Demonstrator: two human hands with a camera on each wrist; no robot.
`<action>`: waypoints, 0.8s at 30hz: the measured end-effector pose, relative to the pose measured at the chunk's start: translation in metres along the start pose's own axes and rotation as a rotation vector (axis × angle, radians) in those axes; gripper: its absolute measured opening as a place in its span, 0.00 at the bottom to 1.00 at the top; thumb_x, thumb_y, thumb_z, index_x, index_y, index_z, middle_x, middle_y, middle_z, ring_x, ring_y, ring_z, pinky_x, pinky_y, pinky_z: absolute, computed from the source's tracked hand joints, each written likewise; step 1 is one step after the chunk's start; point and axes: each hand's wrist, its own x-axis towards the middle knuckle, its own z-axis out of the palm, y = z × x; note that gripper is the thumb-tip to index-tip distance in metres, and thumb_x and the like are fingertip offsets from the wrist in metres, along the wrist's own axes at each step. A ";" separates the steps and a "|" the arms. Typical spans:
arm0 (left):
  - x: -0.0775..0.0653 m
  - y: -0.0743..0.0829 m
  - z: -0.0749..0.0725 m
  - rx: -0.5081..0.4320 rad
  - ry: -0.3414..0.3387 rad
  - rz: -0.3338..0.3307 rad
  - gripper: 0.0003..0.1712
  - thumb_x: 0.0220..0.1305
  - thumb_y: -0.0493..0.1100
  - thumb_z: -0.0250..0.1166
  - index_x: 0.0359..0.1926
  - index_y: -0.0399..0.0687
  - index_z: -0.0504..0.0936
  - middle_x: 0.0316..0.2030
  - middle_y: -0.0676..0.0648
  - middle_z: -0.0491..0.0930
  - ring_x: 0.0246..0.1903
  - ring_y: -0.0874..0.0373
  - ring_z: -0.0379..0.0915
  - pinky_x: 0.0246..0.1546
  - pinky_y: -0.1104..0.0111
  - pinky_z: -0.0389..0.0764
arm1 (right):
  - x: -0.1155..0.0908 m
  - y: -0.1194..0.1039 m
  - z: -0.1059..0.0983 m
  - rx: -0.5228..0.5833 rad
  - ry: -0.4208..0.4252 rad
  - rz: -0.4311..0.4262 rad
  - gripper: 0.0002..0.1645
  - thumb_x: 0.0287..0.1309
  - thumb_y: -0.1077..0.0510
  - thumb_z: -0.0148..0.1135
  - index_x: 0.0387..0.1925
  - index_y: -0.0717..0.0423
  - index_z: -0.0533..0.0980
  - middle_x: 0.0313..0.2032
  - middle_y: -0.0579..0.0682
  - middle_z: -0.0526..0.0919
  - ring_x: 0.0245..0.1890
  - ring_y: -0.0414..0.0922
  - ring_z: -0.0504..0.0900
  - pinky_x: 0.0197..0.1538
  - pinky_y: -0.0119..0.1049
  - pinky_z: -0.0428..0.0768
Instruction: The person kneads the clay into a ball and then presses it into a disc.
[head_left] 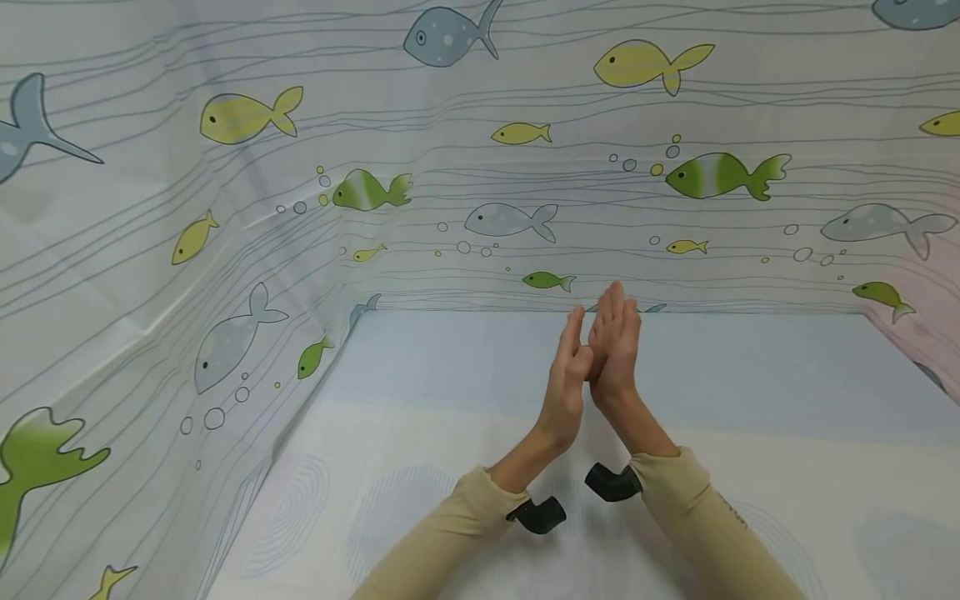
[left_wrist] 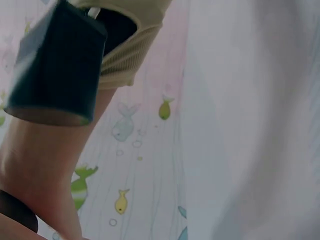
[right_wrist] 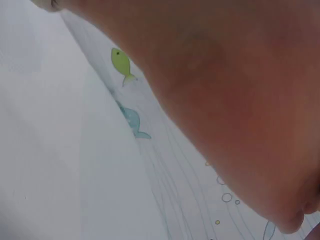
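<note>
In the head view my left hand (head_left: 566, 387) and right hand (head_left: 617, 354) are raised, palms facing each other, fingers straight and pointing up and away. Their upper parts overlap in this view; a narrow gap shows lower down near the wrists. Whether the palms touch I cannot tell. No object shows in either hand. In the left wrist view a bare wrist (left_wrist: 40, 155) crosses behind a dark camera mount (left_wrist: 60, 65). A hand (right_wrist: 235, 100) fills much of the right wrist view, with fingertips at the lower right corner.
Below the hands lies a white and pale blue surface (head_left: 420, 367) with ring patterns. A fish-printed curtain (head_left: 480, 183) hangs behind and along the left side. Black curved mounts (head_left: 543, 515) stick out from the beige sleeves (head_left: 442, 542) at both wrists.
</note>
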 end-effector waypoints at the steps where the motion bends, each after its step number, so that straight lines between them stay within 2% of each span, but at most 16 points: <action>1: -0.001 0.001 0.000 0.009 -0.005 0.002 0.48 0.70 0.71 0.34 0.79 0.48 0.39 0.78 0.54 0.39 0.76 0.61 0.39 0.73 0.58 0.53 | 0.001 0.000 -0.001 0.003 -0.001 -0.005 0.47 0.70 0.31 0.30 0.79 0.46 0.30 0.79 0.43 0.29 0.77 0.38 0.30 0.76 0.40 0.29; 5: -0.004 0.005 -0.001 0.029 -0.015 0.015 0.49 0.69 0.73 0.34 0.79 0.49 0.39 0.78 0.54 0.37 0.76 0.61 0.35 0.73 0.57 0.52 | 0.005 0.002 -0.003 0.033 0.014 -0.025 0.48 0.70 0.32 0.32 0.79 0.48 0.30 0.79 0.44 0.29 0.78 0.39 0.29 0.76 0.41 0.28; 10: -0.003 0.012 -0.001 0.058 0.016 0.036 0.49 0.69 0.73 0.34 0.79 0.50 0.41 0.78 0.56 0.38 0.76 0.64 0.27 0.75 0.54 0.41 | 0.002 0.005 -0.002 0.036 0.038 -0.041 0.46 0.70 0.32 0.31 0.79 0.46 0.34 0.79 0.44 0.32 0.78 0.38 0.32 0.76 0.40 0.29; 12: -0.002 0.013 -0.001 0.060 0.035 0.036 0.48 0.70 0.71 0.35 0.79 0.48 0.41 0.78 0.56 0.39 0.76 0.64 0.28 0.75 0.54 0.39 | -0.002 0.007 0.000 0.025 0.027 -0.050 0.46 0.70 0.32 0.31 0.79 0.47 0.35 0.79 0.44 0.33 0.78 0.38 0.32 0.76 0.40 0.30; 16: 0.002 0.009 -0.002 0.057 0.077 0.037 0.46 0.72 0.68 0.35 0.79 0.44 0.43 0.78 0.54 0.42 0.76 0.64 0.33 0.75 0.56 0.44 | -0.014 0.008 0.007 -0.011 -0.034 -0.053 0.47 0.70 0.31 0.29 0.79 0.50 0.35 0.79 0.45 0.35 0.78 0.40 0.33 0.77 0.40 0.33; 21: 0.010 0.002 -0.010 0.047 0.169 0.056 0.40 0.73 0.60 0.38 0.78 0.44 0.48 0.77 0.52 0.46 0.76 0.62 0.40 0.75 0.58 0.47 | -0.033 0.010 0.018 -0.059 -0.103 -0.028 0.48 0.71 0.31 0.29 0.79 0.53 0.36 0.79 0.46 0.37 0.78 0.41 0.37 0.77 0.39 0.38; 24: 0.016 0.000 -0.017 0.022 0.219 0.041 0.39 0.73 0.58 0.39 0.78 0.45 0.49 0.77 0.52 0.48 0.76 0.62 0.41 0.75 0.59 0.46 | -0.043 0.012 0.022 -0.086 -0.135 -0.003 0.47 0.72 0.32 0.27 0.79 0.54 0.35 0.79 0.47 0.37 0.78 0.43 0.37 0.77 0.42 0.38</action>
